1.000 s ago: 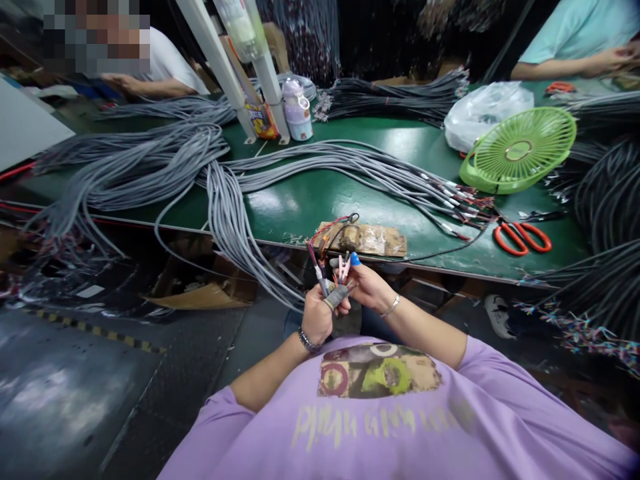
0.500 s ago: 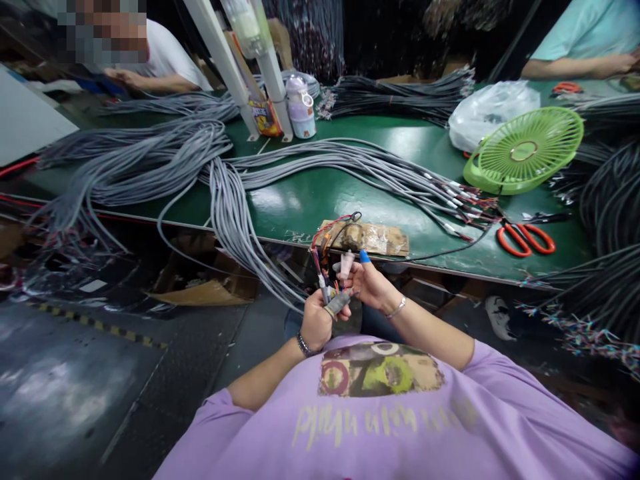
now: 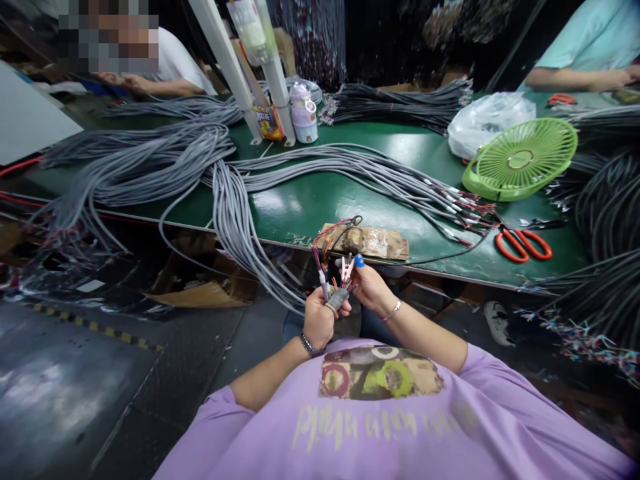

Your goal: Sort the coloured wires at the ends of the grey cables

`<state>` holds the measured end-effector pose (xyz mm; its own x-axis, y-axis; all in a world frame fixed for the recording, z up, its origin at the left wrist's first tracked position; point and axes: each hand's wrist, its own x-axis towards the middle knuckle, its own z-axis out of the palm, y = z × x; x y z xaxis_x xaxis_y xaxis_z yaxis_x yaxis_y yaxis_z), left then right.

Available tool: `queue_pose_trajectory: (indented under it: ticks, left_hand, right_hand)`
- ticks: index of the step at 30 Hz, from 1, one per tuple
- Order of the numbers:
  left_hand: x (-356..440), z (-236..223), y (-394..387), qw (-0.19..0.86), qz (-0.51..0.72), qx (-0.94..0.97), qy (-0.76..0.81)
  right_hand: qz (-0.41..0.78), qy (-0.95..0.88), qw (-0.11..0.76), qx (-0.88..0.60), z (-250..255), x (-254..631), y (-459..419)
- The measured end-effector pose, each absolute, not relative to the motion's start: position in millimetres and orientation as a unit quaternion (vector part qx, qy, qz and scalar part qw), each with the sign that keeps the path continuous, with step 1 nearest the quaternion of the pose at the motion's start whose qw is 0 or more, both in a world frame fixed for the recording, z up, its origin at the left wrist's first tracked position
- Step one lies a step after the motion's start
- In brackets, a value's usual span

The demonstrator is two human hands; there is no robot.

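Note:
My left hand is closed around the stripped end of a grey cable, its thumb wrapped in a grey cover. Thin coloured wires fan out above that thumb. Close beside it, my right hand has its fingers pinched at a small pale pink, V-shaped clip, over the wires. A blue cover sits on one of its fingertips. Just beyond both hands, at the table edge, lies a taped cardboard piece with red and black leads.
Grey cables drape over the edge of the green table. Orange-handled scissors, a green fan and a plastic bag are at right. A bottle stands by the post. Two people sit across the table.
My right hand has turned, its blue-covered fingertip coming down and left beside the pink clip, which now shows as a V. My left hand keeps its hold on the cable.

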<state>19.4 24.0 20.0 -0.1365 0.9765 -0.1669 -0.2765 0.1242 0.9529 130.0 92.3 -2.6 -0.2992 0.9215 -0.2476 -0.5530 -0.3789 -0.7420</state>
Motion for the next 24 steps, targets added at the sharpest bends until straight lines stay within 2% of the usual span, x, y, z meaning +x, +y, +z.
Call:
queue_pose_trajectory:
  ticks: [4,12,16,19,24]
  left_hand:
    - [20,17,24,0.555,0.563,0.353,0.500]
    - [19,14,24,0.549,0.563,0.363,0.500]
    - [18,15,21,0.547,0.568,0.358,0.500]
    - [15,15,17,0.542,0.562,0.364,0.507]
    - [10,7,13,0.544,0.539,0.392,0.511]
  right_hand:
    - [0.823,-0.191,0.436,-0.310,4,128,97]
    - [0.820,-0.150,0.461,-0.304,8,122,93]
    - [0.834,-0.170,0.436,-0.292,7,128,88]
    - [0.854,-0.207,0.382,-0.286,9,139,85]
    - [0.826,-0.347,0.306,-0.322,15,152,82]
